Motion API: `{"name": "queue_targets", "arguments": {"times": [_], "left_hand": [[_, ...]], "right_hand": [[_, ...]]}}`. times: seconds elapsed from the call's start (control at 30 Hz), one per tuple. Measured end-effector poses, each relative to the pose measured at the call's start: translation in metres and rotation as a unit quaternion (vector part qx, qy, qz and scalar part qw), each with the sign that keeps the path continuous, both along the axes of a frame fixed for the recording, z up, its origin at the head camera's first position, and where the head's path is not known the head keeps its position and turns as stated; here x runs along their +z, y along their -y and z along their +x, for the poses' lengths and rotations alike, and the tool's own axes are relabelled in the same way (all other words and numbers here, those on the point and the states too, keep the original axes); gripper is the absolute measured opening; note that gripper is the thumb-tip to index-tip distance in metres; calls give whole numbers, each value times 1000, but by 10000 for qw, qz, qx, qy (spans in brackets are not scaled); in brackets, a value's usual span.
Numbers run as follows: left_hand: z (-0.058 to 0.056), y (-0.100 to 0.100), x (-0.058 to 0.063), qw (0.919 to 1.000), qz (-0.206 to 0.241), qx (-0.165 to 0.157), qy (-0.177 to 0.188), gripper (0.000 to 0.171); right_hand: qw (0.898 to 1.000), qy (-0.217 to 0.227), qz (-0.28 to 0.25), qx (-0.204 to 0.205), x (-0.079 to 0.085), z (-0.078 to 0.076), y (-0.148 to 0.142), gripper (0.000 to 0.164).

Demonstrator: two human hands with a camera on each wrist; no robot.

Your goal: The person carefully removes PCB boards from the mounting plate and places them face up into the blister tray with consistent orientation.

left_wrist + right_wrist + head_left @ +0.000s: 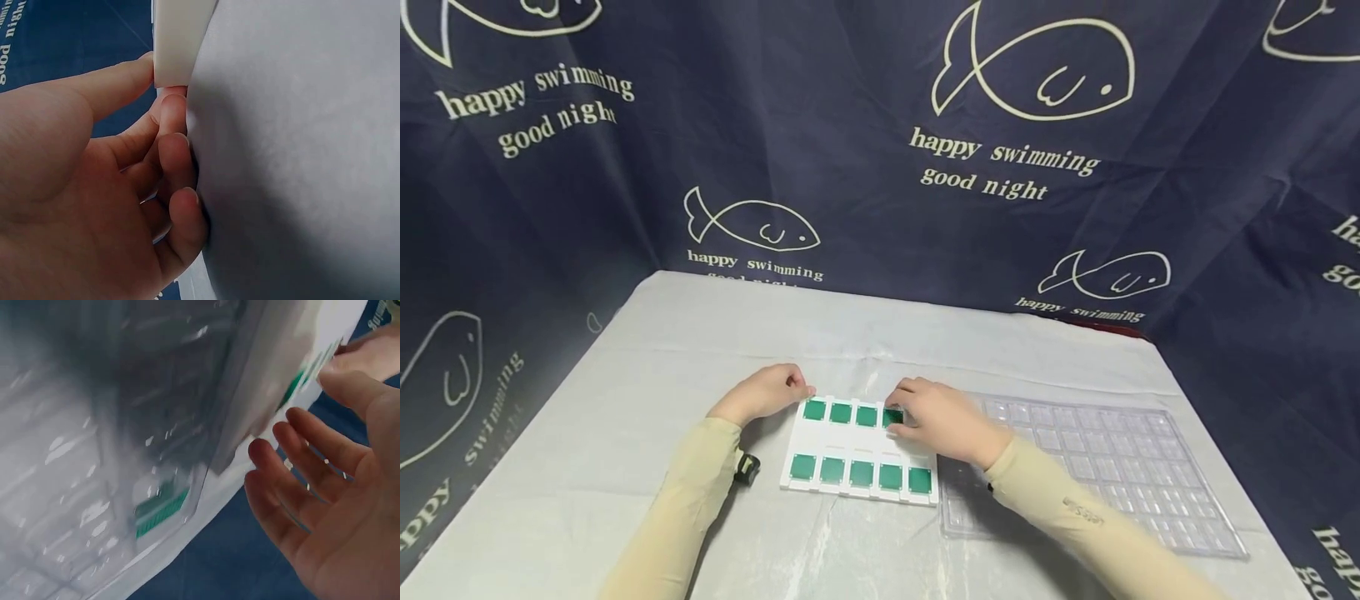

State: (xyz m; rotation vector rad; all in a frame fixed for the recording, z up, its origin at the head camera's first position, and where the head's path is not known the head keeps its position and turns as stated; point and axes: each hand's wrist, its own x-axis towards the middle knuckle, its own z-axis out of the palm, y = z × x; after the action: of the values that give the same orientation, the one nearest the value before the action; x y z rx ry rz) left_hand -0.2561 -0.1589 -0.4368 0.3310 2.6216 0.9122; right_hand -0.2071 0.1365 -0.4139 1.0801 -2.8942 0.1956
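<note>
A white tray point(850, 439) holds two rows of green square pieces, several in the front row point(861, 473) and several in the back row. My left hand point(767, 392) pinches the tray's back left corner, its thumb against the edge point(170, 44) and the other fingers curled at the side. Over the right end of the back row is my right hand point(951, 421), thumb and fingers spread apart around a green square point(892, 417). Nothing shows between those fingertips in the right wrist view. This hand hides the tray's back right corner.
A clear plastic case point(1120, 467) with many small compartments lies right of the white tray, under the right forearm. One green piece point(161, 511) shows in a corner compartment. The table point(685, 333) has a pale cloth; dark printed curtains point(865, 150) surround it.
</note>
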Motion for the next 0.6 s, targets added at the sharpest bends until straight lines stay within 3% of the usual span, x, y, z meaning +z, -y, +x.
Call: {"name": "queue_targets", "arguments": {"times": [0.3, 0.6], "left_hand": [[-1, 0, -3, 10000, 68, 9, -17, 22], [-1, 1, -2, 9999, 119, 55, 28, 22]], "right_hand": [[9991, -375, -110, -132, -5, 4, 11, 29], [9994, -149, -241, -198, -3, 4, 12, 30]]}}
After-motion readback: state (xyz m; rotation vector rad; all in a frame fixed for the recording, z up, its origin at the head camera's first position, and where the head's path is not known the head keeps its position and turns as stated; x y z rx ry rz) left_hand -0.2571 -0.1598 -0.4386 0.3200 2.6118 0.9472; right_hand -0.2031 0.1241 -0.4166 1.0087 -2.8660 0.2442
